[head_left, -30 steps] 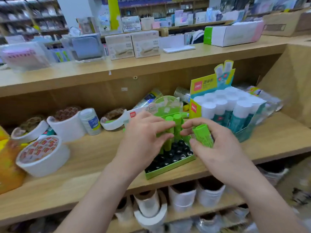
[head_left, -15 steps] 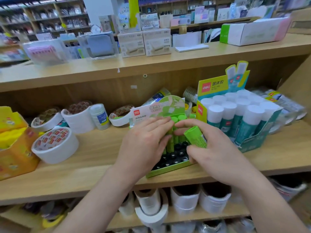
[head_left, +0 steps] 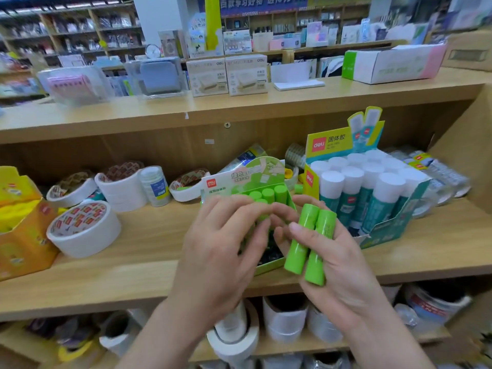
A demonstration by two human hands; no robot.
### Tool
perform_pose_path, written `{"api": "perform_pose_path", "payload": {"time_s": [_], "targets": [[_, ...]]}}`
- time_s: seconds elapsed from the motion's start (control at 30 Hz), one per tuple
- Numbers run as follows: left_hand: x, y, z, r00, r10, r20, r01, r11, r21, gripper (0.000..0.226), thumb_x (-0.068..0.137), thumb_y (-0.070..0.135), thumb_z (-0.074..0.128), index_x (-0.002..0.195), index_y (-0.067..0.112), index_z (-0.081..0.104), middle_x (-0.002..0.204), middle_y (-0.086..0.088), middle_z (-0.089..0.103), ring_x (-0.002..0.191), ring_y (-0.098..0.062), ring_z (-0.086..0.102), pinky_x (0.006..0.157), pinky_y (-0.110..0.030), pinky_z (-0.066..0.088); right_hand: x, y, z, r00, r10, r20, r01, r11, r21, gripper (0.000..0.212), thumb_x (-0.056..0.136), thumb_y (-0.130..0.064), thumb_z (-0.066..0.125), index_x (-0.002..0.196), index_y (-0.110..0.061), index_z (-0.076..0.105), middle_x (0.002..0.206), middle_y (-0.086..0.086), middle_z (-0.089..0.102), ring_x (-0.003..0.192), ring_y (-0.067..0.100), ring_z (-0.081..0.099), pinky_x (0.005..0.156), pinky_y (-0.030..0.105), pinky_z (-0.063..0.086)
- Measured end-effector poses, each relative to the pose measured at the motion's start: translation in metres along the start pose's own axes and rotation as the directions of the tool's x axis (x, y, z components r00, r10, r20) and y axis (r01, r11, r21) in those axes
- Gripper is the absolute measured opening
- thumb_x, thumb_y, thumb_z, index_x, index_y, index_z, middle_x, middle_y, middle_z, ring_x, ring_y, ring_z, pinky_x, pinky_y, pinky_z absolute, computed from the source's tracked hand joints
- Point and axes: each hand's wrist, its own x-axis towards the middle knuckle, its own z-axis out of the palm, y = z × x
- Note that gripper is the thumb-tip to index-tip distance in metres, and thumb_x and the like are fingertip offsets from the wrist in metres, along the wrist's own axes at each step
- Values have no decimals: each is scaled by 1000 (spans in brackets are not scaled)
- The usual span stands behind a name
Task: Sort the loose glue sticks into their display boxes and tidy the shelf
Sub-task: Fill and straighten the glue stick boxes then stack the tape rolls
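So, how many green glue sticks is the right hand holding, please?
2. Both lie side by side in the right hand: the thumb-side stick, and the outer stick touching it. More could hide behind them.

Bright even indoor light, soft shadows under shelves, wide-angle bowing at edges, background blurred

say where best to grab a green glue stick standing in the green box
Pinch the cap from above. The standing green glue sticks are upright and packed close in the green box, so only their tops are free; its header card blocks the back.
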Motion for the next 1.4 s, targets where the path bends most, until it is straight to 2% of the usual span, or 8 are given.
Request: {"api": "perform_pose_path", "payload": {"time_s": [0.17,0.37,0.57,0.67,0.77,0.83,1.07,1.4], "targets": [[-27,29,1,948,-255,193,301,913,-274,26,80,47,64,102,36,57,73,13,56,59,-3,51,56,-23,48,-4,12,6,998,50,-42,-48,997,68,34,76,4,53,105,-13,56,99,17,70,88,25,69,77,38,57],[-33,25,3,870,-460,177,481,714,-510,27,67,32,76,92,32,67,71,9,68,54,-7,61,55,-14,50,-5,19,10,997,-6,-78,6,1000,11,25,78,-4,55,103,-12,55,95,20,70,88,28,68,76,36,58],[-19,11,-11,813,-578,67,475,592,-651,13,77,20,78,90,24,76,86,-2,73,74,-10,66,68,-16,51,-9,16,3,991,-137,-5,104,773,-625,14,81,-36,60,88,-24,63,69,13,69,46,19,59,40,22,42],[0,4,-16,873,-488,10,413,727,-548,13,87,26,65,97,23,72,84,4,69,73,-5,62,65,-16,49,-8,9,-8,974,-223,35,148,516,-843,24,79,-55,63,89,-34,65,58,-5,61,44,5,48,45,16,36],[20,-3,-17,931,-364,-4,332,854,-400,14,91,29,59,100,24,67,80,9,68,73,-9,64,65,-23,51,-6,-1,-25,974,-226,28,102,323,-941,44,76,-74,46,109,-47,58,79,-26,60,80,-3,56,76,19,44],[33,-5,-15,955,-296,-15,278,913,-299,16,90,29,61,103,21,68,78,9,68,71,-8,63,65,-24,51,-7,-8,-31,986,-164,0,62,373,-926,56,73,-70,36,121,-48,54,82,-24,54,91,-2,53,90,25,41],[48,-9,14,992,-99,76,102,994,-44,26,82,34,67,103,19,71,81,10,66,73,-6,59,69,-33,51,-7,-18,-32,950,-309,35,144,338,-930,46,84,-44,46,128,-38,58,85,0,51,77,12,55,77,30,45],[40,-25,32,985,31,172,-56,988,147,27,81,36,68,99,17,77,84,4,70,83,-20,56,71,-32,48,-10,-21,-37,896,-444,-8,184,387,-903,16,80,-22,74,84,-30,60,82,-11,66,69,10,63,67,28,50]]}}
